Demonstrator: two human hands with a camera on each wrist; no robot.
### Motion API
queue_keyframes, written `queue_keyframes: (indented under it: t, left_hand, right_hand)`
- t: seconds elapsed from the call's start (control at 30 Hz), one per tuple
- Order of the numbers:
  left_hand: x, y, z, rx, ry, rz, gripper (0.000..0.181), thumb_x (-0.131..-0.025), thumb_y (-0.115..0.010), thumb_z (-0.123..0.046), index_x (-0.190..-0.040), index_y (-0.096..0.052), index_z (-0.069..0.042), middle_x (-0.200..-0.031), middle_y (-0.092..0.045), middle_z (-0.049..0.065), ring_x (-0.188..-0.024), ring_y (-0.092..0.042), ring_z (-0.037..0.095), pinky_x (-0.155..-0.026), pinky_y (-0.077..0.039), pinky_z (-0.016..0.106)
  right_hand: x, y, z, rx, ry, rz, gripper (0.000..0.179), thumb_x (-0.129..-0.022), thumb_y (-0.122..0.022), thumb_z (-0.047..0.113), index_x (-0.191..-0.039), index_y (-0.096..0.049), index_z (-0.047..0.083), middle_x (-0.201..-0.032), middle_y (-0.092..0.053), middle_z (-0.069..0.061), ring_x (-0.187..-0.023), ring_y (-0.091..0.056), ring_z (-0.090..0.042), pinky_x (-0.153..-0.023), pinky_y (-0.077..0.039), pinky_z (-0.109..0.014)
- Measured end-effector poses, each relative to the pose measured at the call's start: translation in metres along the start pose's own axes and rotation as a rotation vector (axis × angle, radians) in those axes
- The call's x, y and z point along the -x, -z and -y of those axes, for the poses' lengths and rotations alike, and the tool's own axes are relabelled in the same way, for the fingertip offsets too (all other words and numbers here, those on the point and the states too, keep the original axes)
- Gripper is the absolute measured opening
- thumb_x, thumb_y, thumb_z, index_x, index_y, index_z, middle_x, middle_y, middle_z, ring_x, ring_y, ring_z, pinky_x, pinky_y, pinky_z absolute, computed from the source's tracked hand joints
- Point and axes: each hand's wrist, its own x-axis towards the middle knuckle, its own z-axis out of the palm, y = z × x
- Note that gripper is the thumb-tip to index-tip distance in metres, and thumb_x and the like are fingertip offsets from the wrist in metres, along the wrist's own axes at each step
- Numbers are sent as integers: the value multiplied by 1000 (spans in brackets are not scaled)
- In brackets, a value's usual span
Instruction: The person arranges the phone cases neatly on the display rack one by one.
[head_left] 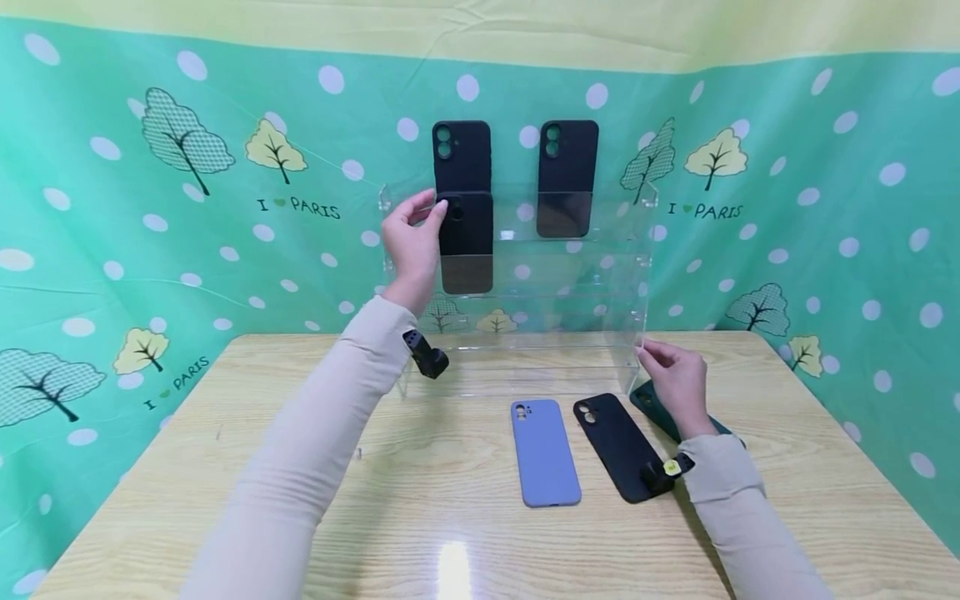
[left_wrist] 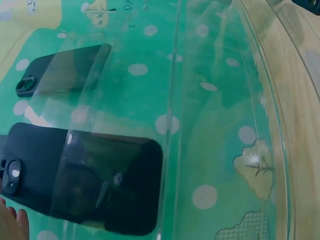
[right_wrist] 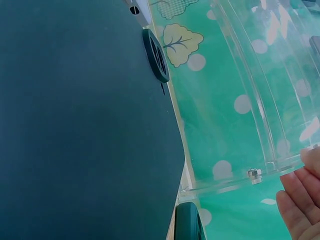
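Note:
My left hand (head_left: 415, 246) pinches the upper left edge of a black phone case (head_left: 467, 237). That case stands in a lower tier of a clear display rack (head_left: 517, 342), its bottom behind the transparent front lip. In the left wrist view, fingertips (left_wrist: 15, 220) show beside the case (left_wrist: 85, 180) near its camera opening. My right hand (head_left: 678, 383) grips the rack's right side edge low down, with thumb and fingers on the panel (right_wrist: 280, 165) in the right wrist view. Two more black cases, a left one (head_left: 461, 154) and a right one (head_left: 567, 175), stand in the top tier.
On the wooden table (head_left: 420, 500) lie a lavender phone case (head_left: 545, 454), a black phone case (head_left: 618, 446) and a dark green phone case (head_left: 656, 408), partly under my right hand. A green patterned cloth (head_left: 825, 208) hangs behind the rack.

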Motion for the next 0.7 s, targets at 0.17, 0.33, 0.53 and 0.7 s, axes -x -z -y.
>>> queue_keyframes:
  t: [0.17, 0.33, 0.53, 0.7]
  left_hand:
    - [0, 14, -6, 4, -7, 42, 31, -85, -71, -20, -114, -68, -8, -114, -65, 6, -103, -57, 13, -87, -50, 21]
    - [8, 38, -7, -13, -13, 94, 33, -86, -70, -20, -115, -65, -6, -116, -65, 9, -104, -58, 13, -90, -49, 22]
    - [23, 76, 2, -78, 20, 155, 37, -85, -71, -23, -119, -63, -10, -121, -62, 9, -107, -55, 13, -94, -48, 23]
    - [40, 110, 23, -122, 103, 181, 42, -85, -70, -25, -124, -61, -11, -125, -60, 7, -111, -55, 14, -95, -47, 22]
  right_hand:
    - [0, 0, 1, 9, -7, 0, 28, -88, -67, 19, -107, -70, -1, -102, -69, -20, -70, -51, 16, -61, -44, -2]
    - [0, 0, 0, 4, -7, 6, 28, -88, -67, 19, -108, -69, -1, -103, -69, -20, -70, -51, 16, -61, -45, -2]
    - [0, 1, 1, 13, 12, 9, 28, -89, -66, 19, -108, -69, -1, -101, -69, -20, -69, -52, 15, -59, -45, -3]
    - [0, 1, 1, 24, 10, 10, 27, -89, -67, 19, -107, -70, -1, -101, -69, -20, -69, -51, 15, -58, -44, -3]
